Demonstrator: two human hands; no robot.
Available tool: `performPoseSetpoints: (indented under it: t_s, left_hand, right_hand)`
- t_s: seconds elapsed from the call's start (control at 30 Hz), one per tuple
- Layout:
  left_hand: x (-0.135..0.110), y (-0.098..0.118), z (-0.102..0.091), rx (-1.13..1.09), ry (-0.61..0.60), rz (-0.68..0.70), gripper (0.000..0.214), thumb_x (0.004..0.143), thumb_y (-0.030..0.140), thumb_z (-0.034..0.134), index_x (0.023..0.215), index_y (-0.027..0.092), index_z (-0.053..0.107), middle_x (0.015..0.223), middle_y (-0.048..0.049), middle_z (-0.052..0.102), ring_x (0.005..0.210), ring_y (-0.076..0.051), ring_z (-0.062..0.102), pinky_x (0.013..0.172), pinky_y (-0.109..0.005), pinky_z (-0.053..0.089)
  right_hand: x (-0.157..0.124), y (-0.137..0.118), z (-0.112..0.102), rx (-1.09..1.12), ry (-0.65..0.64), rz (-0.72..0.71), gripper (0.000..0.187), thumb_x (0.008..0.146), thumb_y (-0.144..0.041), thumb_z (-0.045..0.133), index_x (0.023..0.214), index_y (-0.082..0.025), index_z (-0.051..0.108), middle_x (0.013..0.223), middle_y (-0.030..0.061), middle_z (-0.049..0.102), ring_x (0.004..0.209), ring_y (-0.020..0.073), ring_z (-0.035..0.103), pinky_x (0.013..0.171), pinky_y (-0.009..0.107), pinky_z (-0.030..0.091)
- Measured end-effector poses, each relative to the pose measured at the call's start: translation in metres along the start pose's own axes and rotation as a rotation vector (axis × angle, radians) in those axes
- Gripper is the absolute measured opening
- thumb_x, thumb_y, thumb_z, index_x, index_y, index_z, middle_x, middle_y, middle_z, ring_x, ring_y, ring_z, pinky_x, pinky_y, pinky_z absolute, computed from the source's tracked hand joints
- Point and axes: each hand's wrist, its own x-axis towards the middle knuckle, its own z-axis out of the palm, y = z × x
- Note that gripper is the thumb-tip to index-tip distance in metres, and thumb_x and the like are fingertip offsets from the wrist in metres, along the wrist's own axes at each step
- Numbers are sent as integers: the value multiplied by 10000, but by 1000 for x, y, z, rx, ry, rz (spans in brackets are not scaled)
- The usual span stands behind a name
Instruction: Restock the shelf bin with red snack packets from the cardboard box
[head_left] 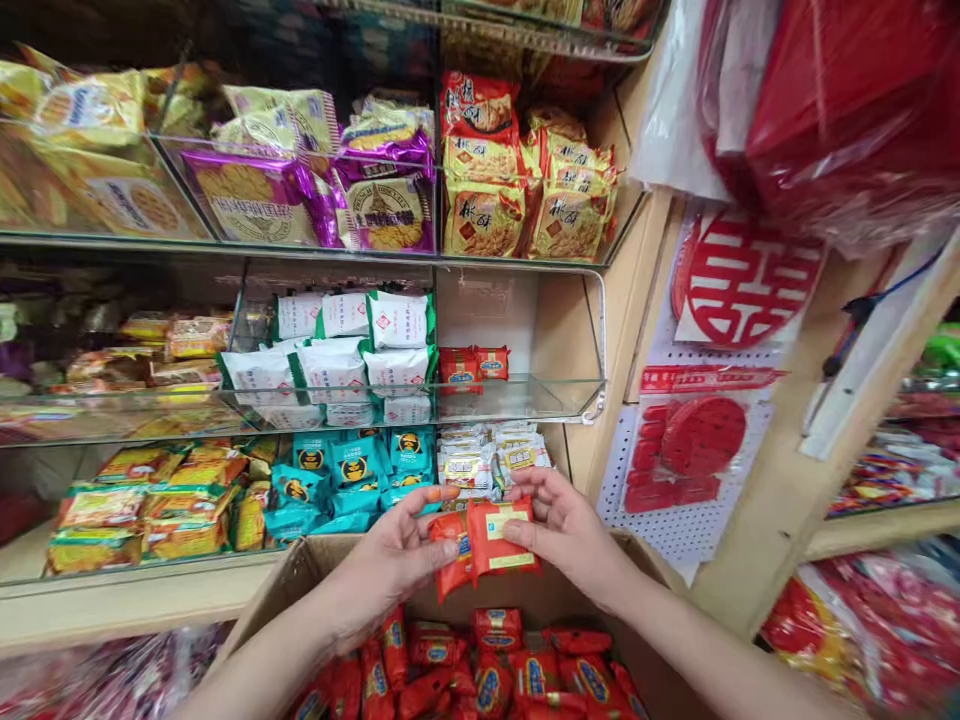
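Observation:
Two red snack packets are held side by side above an open cardboard box (289, 580). My left hand (397, 550) is closed on the left packet (452, 575), its thumb across the front. My right hand (559, 530) pinches the right packet (491, 548), which shows a pale label panel. The two packets touch or overlap at their edges. Below my hands, the box holds many loose red packets (491, 685) of similar look. On the middle shelf ahead, a few red packets (461, 368) stand in the right compartment behind a glass lip.
Glass-fronted shelves carry white-and-green packets (334, 365), teal packets (352, 470), white-and-gold packets (469, 465) and yellow biscuit packs (487, 215). A wooden post (634, 300) stands right of them. Red decorations (750, 280) hang on a pegboard, with a red plastic-wrapped bundle (855, 110) overhead.

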Motion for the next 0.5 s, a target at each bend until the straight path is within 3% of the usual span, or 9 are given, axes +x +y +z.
performPoseSetpoints:
  t_s: [0.1,0.2,0.37,0.5]
  left_hand:
    - [-1,0,-4,33,-19,-47,414,767,164,624,1112,214,401,1082,-74,580,839,-184,618,745,-385,502]
    - [-1,-1,-6,63,13,-65,364,773,206,620,1087,226,436,1082,-52,559,816,-176,609,669,-367,524]
    - [-1,-1,-5,47,85,-49,324,737,232,660,1026,196,517,1041,-47,579,859,-179,590,694,-345,521]
    - [0,-7,-3,37,59,-54,319,709,252,687,999,201,565,1009,-31,593,858,-166,574,719,-339,513]
  right_hand:
    - [-1,5,1,-30,-57,-5,449,634,-299,684,999,-207,438,937,29,484,859,133,513,756,284,449]
    - [-2,8,-1,-116,-22,-80,378,682,-316,646,989,-208,454,916,27,491,829,136,518,740,287,454]
    - [-4,0,-3,-452,284,-413,136,771,-242,533,893,-198,494,912,36,503,859,154,506,794,311,423]
    - [-8,-6,6,-656,234,-552,130,763,-145,506,884,-188,497,913,42,483,886,151,489,803,303,410]
